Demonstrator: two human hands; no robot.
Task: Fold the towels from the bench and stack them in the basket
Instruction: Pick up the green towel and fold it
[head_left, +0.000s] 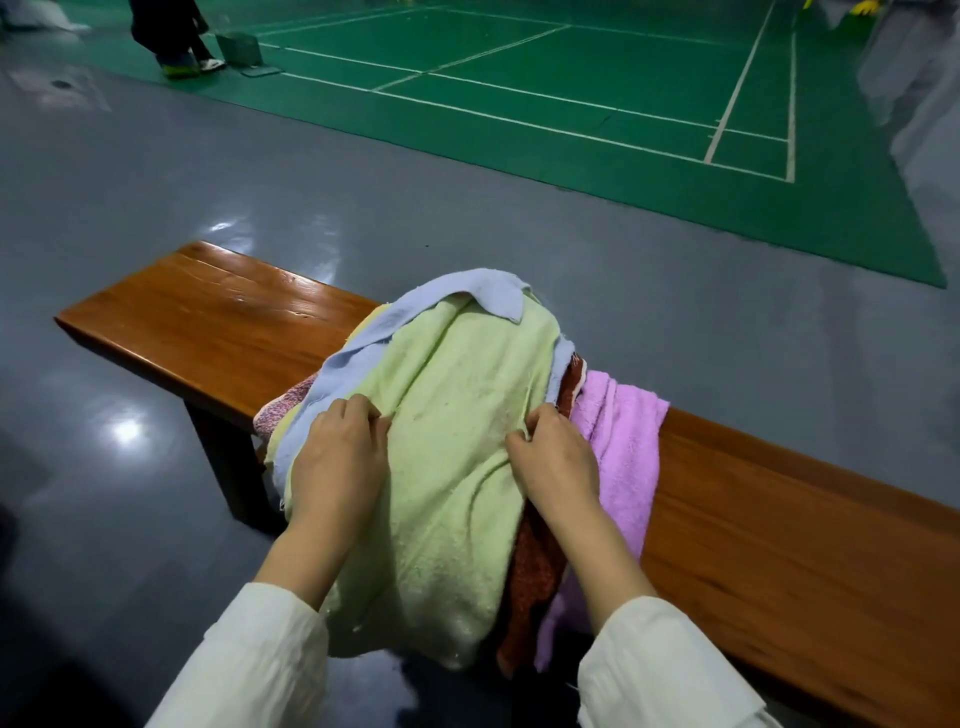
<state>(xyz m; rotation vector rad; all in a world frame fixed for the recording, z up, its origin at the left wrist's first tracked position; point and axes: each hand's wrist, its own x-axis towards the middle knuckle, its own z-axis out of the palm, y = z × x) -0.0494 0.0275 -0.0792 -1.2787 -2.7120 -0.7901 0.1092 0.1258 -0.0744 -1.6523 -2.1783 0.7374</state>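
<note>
Left hand (337, 457) and right hand (556, 462) each pinch the green towel (452, 405) heaped on the bench (208, 322).

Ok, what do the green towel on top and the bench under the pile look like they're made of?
The green towel is probably cotton terry, matte and fuzzy; its nubby surface creases softly where the left hand and right hand pinch it. The bench is apparently solid wood under glossy varnish; grain lines and bright reflections show on its top.
</note>
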